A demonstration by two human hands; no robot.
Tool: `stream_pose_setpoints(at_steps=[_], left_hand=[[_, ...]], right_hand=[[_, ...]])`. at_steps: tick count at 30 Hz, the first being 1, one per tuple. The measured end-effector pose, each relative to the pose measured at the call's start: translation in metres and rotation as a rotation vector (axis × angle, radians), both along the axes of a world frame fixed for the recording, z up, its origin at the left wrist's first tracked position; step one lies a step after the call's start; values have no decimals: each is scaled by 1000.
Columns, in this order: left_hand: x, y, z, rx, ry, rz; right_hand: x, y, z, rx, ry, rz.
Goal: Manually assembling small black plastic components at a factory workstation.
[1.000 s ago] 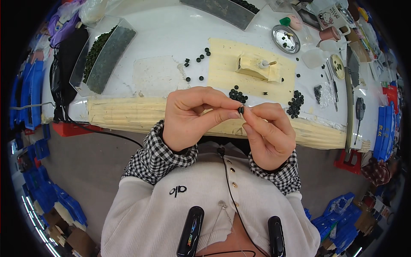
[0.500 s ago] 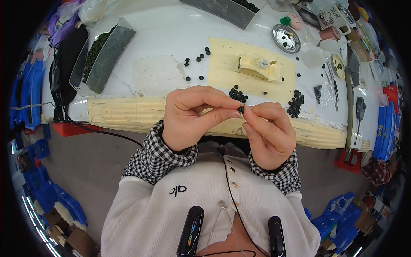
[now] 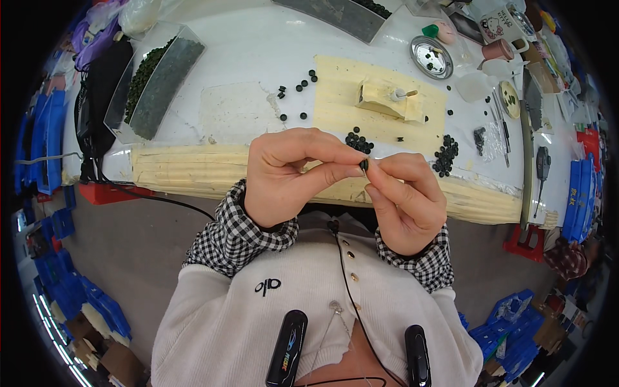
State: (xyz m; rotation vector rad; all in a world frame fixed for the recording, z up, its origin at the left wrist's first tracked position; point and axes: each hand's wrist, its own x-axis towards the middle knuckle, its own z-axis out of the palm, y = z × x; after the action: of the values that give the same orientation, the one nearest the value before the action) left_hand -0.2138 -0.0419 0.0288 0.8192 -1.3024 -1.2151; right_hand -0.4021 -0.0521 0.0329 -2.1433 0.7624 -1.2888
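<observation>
Pinched between thumb and forefinger, my left hand (image 3: 284, 177) holds one side of a small dark round part (image 3: 364, 165). My right hand (image 3: 409, 203) grips the same part from the other side, its fingertips almost touching the left ones. Both hands are above the table's padded front edge (image 3: 187, 169). Just beyond the fingertips lies a small pile of similar dark green-black round pieces (image 3: 358, 141). A larger pile (image 3: 445, 156) sits right of my right hand. The fingers cover much of the held part, so its exact kind cannot be made out.
A yellow-covered block (image 3: 380, 106) with a small stick stands on a yellow sheet (image 3: 335, 84). Left is a clear bin (image 3: 171, 87) of dark green pieces; another bin (image 3: 329, 14) stands at the back. A round metal dish (image 3: 422, 46) and thin tools (image 3: 503, 132) lie right.
Both hands stay in nearly the same place, still pinching the small dark part. The part and the fingertips have shifted only very slightly.
</observation>
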Motion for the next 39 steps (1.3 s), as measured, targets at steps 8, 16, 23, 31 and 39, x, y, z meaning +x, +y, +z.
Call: stream_pose_setpoints(at_steps=[8, 16, 23, 31, 39], left_hand=[[1, 0, 0, 7, -11, 4], [-5, -2, -7, 309, 281, -100], [-10, -5, -34, 562, 1018, -419], [-11, -5, -36, 607, 1085, -465], [-9, -4, -37, 643, 1075, -521]], right_hand=[[0, -1, 0, -4, -3, 6], [-7, -8, 16, 60, -17, -141], [-19, -61, 14, 4, 207, -468], [-15, -70, 10, -9, 231, -441], [-7, -35, 45, 106, -179, -153]])
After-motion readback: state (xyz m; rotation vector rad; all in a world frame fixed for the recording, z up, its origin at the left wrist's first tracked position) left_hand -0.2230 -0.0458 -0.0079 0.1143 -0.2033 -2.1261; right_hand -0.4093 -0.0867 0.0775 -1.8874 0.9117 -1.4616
